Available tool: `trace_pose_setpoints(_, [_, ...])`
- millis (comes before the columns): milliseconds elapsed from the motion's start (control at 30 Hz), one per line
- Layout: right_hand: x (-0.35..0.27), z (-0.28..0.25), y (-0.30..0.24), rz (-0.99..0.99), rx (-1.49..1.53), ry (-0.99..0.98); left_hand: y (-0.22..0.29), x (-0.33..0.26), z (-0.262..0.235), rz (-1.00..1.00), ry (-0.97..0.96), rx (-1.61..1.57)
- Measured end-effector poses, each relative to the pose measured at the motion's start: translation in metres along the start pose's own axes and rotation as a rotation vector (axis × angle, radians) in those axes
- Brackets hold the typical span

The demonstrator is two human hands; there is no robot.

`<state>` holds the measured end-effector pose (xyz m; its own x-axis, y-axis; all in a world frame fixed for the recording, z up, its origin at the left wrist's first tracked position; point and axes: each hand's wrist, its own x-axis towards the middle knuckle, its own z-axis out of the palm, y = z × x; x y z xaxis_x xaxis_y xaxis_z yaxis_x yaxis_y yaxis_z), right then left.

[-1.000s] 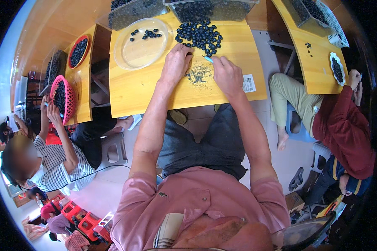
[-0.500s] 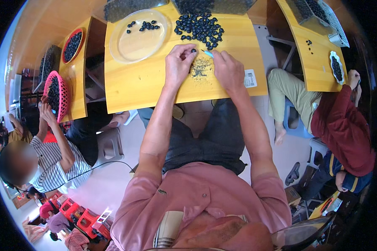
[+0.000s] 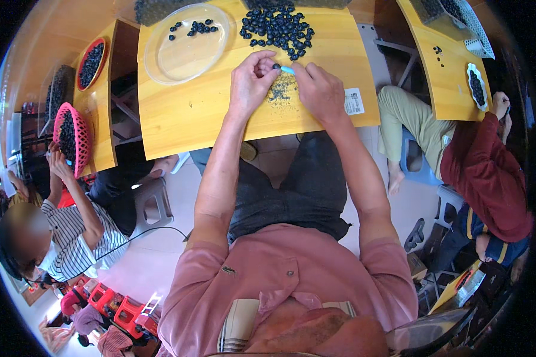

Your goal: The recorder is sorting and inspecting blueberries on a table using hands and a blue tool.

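Over the yellow table [image 3: 202, 116], my left hand [image 3: 250, 83] pinches a small black bead [image 3: 276, 66] between thumb and fingertips. My right hand [image 3: 320, 89] is closed around a small tool with a light blue handle [image 3: 287, 70]. The tool's tip points left and meets the bead, or is very close to it; my fingers partly hide the contact. Beneath both hands lie dark and pale shavings [image 3: 281, 89]. Just beyond them spreads a heap of similar black beads [image 3: 275, 31]. At its left stands a round clear plastic tray [image 3: 155, 58] holding several beads.
A white printed label [image 3: 354, 101] lies right of my right hand. Clear bins of dark beads [image 3: 178, 9] line the far edge. At the left, a person works by a pink basket [image 3: 82, 143]; at the right, another sits by a white dish [image 3: 471, 74].
The blue-handled tool has moved left, from a small gap to the bead in my left hand. The whole view has shifted slightly, with the table now higher and further left.
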<state>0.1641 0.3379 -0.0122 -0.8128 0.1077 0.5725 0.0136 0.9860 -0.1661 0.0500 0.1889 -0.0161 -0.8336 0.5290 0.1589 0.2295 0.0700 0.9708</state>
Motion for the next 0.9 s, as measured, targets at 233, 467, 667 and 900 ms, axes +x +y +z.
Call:
trace_pose_setpoints(233, [0.000, -0.001, 0.001, -0.009, -0.006, -0.015, 0.002, -0.001, -0.001, -0.028, -0.049, 0.076])
trace_pose_setpoints(467, [0.000, 0.003, 0.003, 0.104, -0.048, -0.102, -0.004, -0.001, -0.004, -0.033, -0.031, -0.177])
trace_pose_setpoints(667, [0.000, 0.000, 0.001, 0.096, -0.034, -0.076, -0.005, 0.000, -0.003, -0.038, -0.002, -0.218])
trace_pose_setpoints(900, [0.001, -0.003, 0.000, 0.019, -0.032, -0.019, -0.001, -0.001, 0.000, -0.047, -0.011, -0.087])
